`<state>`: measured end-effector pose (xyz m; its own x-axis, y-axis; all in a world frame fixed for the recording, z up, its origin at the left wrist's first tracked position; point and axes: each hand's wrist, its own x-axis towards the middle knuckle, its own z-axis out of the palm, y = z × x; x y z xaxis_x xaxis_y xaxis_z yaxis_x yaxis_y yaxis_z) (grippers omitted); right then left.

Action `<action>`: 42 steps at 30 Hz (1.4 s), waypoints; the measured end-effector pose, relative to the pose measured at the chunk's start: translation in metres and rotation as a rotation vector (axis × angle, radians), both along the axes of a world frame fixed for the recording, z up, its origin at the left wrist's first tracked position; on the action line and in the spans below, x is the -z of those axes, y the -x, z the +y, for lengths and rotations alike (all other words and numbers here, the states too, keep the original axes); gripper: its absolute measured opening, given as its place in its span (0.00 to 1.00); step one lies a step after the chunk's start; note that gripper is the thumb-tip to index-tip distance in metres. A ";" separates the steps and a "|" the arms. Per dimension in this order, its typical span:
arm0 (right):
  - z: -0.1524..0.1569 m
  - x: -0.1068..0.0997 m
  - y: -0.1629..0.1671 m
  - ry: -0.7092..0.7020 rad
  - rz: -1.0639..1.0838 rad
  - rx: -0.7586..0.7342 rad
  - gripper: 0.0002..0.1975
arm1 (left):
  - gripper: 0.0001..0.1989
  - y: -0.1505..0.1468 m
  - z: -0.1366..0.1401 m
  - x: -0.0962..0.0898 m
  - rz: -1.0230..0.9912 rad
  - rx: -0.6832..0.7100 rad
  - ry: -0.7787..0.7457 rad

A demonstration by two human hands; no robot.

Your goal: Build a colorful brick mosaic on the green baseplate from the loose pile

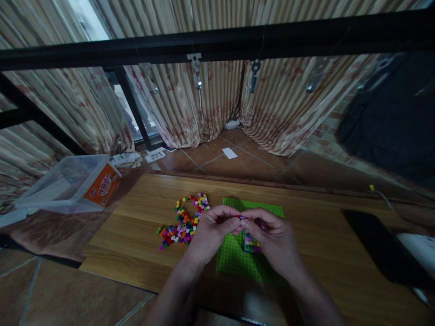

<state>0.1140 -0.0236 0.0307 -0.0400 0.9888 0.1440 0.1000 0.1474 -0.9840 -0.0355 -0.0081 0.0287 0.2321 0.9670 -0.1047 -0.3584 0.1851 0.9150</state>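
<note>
Above a green studded baseplate (234, 260), my left hand (215, 228) and my right hand (273, 235) meet with fingertips pinched together. Between them shows a small bit of red and purple, which looks like toy bricks; the fingers cover most of it. Under my right hand, a block of multicoloured small bricks (250, 242) stands on the baseplate, partly hidden by that hand. Left of my left hand, a loose pile of small coloured bricks (183, 226) spreads over the wooden table, with a curved trail of them at its far side.
The wooden table (136, 235) carries a black flat object (377, 244) at the right, beside a white item (418, 249). A clear plastic bin (68, 181) with an orange label stands off the left end. Past the far edge are a dark rail (217, 40), curtains (210, 99) and floor tiles.
</note>
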 end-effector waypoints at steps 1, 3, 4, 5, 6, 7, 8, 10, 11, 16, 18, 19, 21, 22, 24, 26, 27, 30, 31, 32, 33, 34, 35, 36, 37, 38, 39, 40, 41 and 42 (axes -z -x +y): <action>0.000 0.001 -0.001 0.021 0.011 -0.011 0.10 | 0.10 0.000 0.000 0.001 -0.006 0.006 0.007; -0.001 0.003 -0.005 0.072 0.032 -0.024 0.11 | 0.09 0.000 -0.001 0.002 -0.029 0.019 0.025; -0.002 0.004 -0.006 0.097 0.038 -0.024 0.12 | 0.09 0.000 -0.001 0.002 -0.044 0.026 0.040; -0.003 0.005 -0.008 0.117 0.041 -0.018 0.12 | 0.09 -0.001 -0.002 0.002 -0.059 0.033 0.058; -0.003 0.006 -0.009 0.128 0.042 -0.009 0.12 | 0.10 -0.001 -0.003 0.001 -0.072 0.038 0.077; -0.004 0.006 -0.010 0.129 0.043 0.002 0.12 | 0.10 -0.002 -0.003 0.000 -0.083 0.042 0.094; -0.004 0.006 -0.012 0.124 0.045 0.013 0.11 | 0.11 -0.002 -0.004 -0.001 -0.090 0.047 0.106; -0.003 0.005 -0.015 0.093 0.047 0.031 0.11 | 0.11 -0.001 -0.003 -0.002 -0.082 0.048 0.105; -0.002 0.005 -0.018 0.073 0.041 0.046 0.12 | 0.10 0.001 -0.002 -0.002 -0.057 0.037 0.087; 0.005 0.005 -0.042 -0.016 -0.078 0.169 0.13 | 0.05 0.028 0.015 0.007 0.539 -0.214 -0.158; 0.006 0.009 -0.053 -0.050 -0.133 0.208 0.12 | 0.08 0.043 0.022 0.011 0.835 -0.292 -0.231; 0.007 0.011 -0.058 -0.057 -0.154 0.218 0.11 | 0.09 0.051 0.025 0.013 0.948 -0.317 -0.254; 0.007 0.016 -0.065 -0.044 -0.198 0.228 0.11 | 0.11 0.065 0.029 0.014 1.159 -0.355 -0.263; 0.006 0.018 -0.068 -0.029 -0.222 0.226 0.11 | 0.11 0.071 0.031 0.014 1.262 -0.363 -0.247; 0.005 0.021 -0.070 -0.006 -0.265 0.203 0.12 | 0.12 0.080 0.033 0.015 1.430 -0.358 -0.209; 0.003 0.022 -0.068 0.006 -0.287 0.179 0.12 | 0.13 0.084 0.034 0.016 1.533 -0.337 -0.201; 0.002 0.021 -0.066 0.007 -0.290 0.172 0.12 | 0.13 0.084 0.035 0.018 1.564 -0.320 -0.205; 0.000 0.021 -0.056 -0.056 -0.312 0.138 0.10 | 0.13 0.082 0.037 0.022 1.618 -0.270 -0.205; 0.000 0.021 -0.052 -0.097 -0.334 0.116 0.09 | 0.12 0.082 0.037 0.023 1.626 -0.260 -0.206; 0.001 0.022 -0.048 -0.142 -0.357 0.096 0.08 | 0.12 0.081 0.037 0.024 1.631 -0.258 -0.210; 0.001 0.024 -0.045 -0.183 -0.378 0.084 0.07 | 0.12 0.081 0.037 0.024 1.633 -0.262 -0.218; 0.002 0.026 -0.041 -0.214 -0.396 0.085 0.07 | 0.12 0.081 0.037 0.024 1.632 -0.271 -0.228; 0.003 0.028 -0.038 -0.233 -0.409 0.095 0.06 | 0.12 0.080 0.036 0.024 1.627 -0.282 -0.240; 0.003 0.030 -0.036 -0.242 -0.417 0.111 0.06 | 0.12 0.079 0.036 0.023 1.615 -0.297 -0.253; 0.004 0.032 -0.034 -0.242 -0.422 0.129 0.06 | 0.12 0.076 0.034 0.022 1.593 -0.316 -0.269; 0.005 0.034 -0.032 -0.234 -0.425 0.146 0.06 | 0.13 0.071 0.032 0.021 1.554 -0.335 -0.289; 0.006 0.035 -0.031 -0.223 -0.425 0.163 0.06 | 0.13 0.065 0.029 0.020 1.496 -0.352 -0.315; 0.006 0.036 -0.030 -0.210 -0.423 0.176 0.05 | 0.13 0.057 0.026 0.019 1.420 -0.363 -0.334; 0.007 0.036 -0.030 -0.198 -0.416 0.187 0.05 | 0.12 0.047 0.022 0.019 1.318 -0.346 -0.359; 0.007 0.037 -0.029 -0.188 -0.410 0.196 0.05 | 0.11 0.036 0.018 0.019 1.199 -0.322 -0.380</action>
<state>0.1431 -0.0167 -0.0059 0.0534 0.9417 0.3323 0.5171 0.2586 -0.8159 -0.0718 0.0101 0.0094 -0.0615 0.9763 0.2073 0.7359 -0.0959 0.6703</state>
